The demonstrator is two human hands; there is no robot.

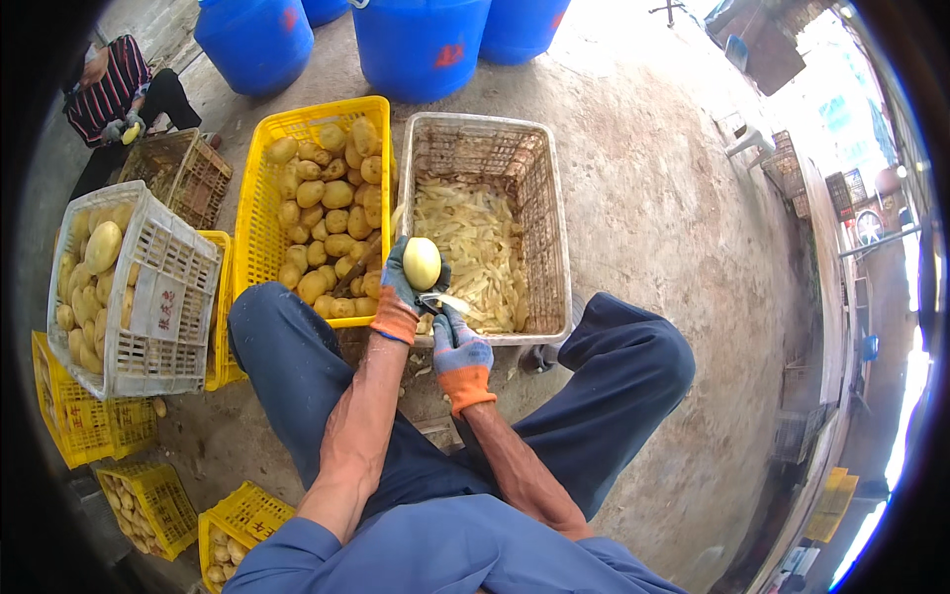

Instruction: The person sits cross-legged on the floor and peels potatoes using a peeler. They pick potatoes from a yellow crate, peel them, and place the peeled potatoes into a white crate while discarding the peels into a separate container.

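My left hand (401,286), in a grey glove with an orange cuff, holds a pale peeled potato (422,263) over the near left side of a dirty white plastic crate (560,223). Just below it, my right hand (459,345), gloved alike, grips a peeler (429,298) with a strip of peel (453,303) at its head. Many potato peelings (475,252) lie inside the white crate. To its left stands a yellow plastic crate (256,193) of unpeeled potatoes (338,194), with a brown stick-like piece (358,266) lying among them.
A white crate (159,319) heaped with potatoes stands at left, by several yellow crates (159,512). Large blue plastic barrels (423,52) stand beyond. At upper left a seated person (111,89) in a striped top holds a potato beside a brownish crate (200,174). Concrete floor (668,223) extends right.
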